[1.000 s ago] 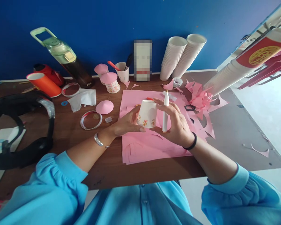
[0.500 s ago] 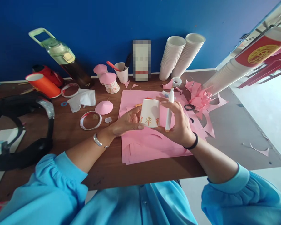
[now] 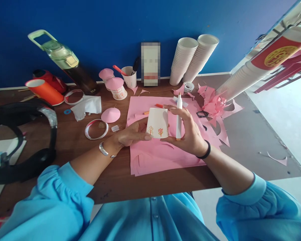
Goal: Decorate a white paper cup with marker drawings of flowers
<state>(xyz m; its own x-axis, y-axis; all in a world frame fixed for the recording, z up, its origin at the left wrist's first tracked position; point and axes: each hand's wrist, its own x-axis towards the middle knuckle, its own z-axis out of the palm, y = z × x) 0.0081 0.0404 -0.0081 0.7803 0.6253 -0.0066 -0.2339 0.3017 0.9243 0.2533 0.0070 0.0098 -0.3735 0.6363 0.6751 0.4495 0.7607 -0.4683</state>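
A white paper cup [image 3: 157,118], upside down with small orange and red flowers drawn near its rim, is held up between both hands. My left hand [image 3: 132,133] grips its left side, thumb at the lower edge. My right hand [image 3: 190,132] steadies the cup's right side with its fingertips and also holds a white marker [image 3: 179,117], uncapped tip up. Beneath lie pink paper sheets [image 3: 145,160], with an orange cap and a red marker piece [image 3: 159,105] behind the cup. Two decorated cups with pink cone roofs [image 3: 119,93] stand farther back, and a loose pink cone [image 3: 110,115] lies left.
Two stacks of paper cups [image 3: 182,62] stand by the blue wall, near a phone [image 3: 151,63] and a cup of pens [image 3: 129,78]. Pink scraps [image 3: 213,100] lie right. At left are a bottle [image 3: 72,70], tape rolls [image 3: 96,129] and a black headset [image 3: 47,147].
The cup has turned between my hands, bringing a red flower to the front and shifting an orange one leftward. The marker and right fingers have moved slightly left with it.
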